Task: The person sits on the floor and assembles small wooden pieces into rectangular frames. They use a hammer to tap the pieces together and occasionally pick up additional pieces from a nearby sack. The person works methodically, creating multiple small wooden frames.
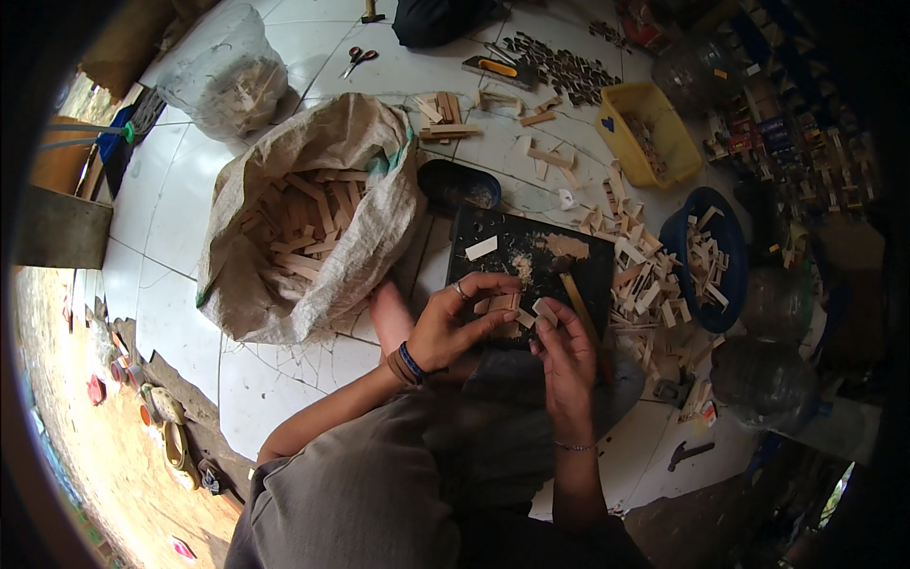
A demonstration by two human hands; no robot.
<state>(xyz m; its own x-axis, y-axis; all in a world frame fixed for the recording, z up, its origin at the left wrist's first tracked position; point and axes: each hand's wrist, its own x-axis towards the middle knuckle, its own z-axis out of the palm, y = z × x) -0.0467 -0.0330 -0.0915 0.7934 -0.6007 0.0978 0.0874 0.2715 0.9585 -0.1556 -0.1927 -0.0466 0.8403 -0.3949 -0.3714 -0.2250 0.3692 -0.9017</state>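
Observation:
My left hand (462,319) grips a small light wooden piece (502,303) between thumb and fingers, over the near edge of a black cutting mat (559,275). My right hand (566,356) pinches another small wooden block (545,312) right beside it, so the two pieces almost touch. A wooden stick (573,294) and wood shavings (526,261) lie on the mat just beyond the hands. A loose pale block (482,247) rests on the mat's far left.
An open woven sack (313,218) of wooden slats stands at the left. A heap of cut blocks (640,284), a blue bowl (706,256) and a yellow tub (649,133) lie right. A dark bowl (460,185), scissors (357,59), a utility knife (498,68) and a hammer (690,453) are on the tiles.

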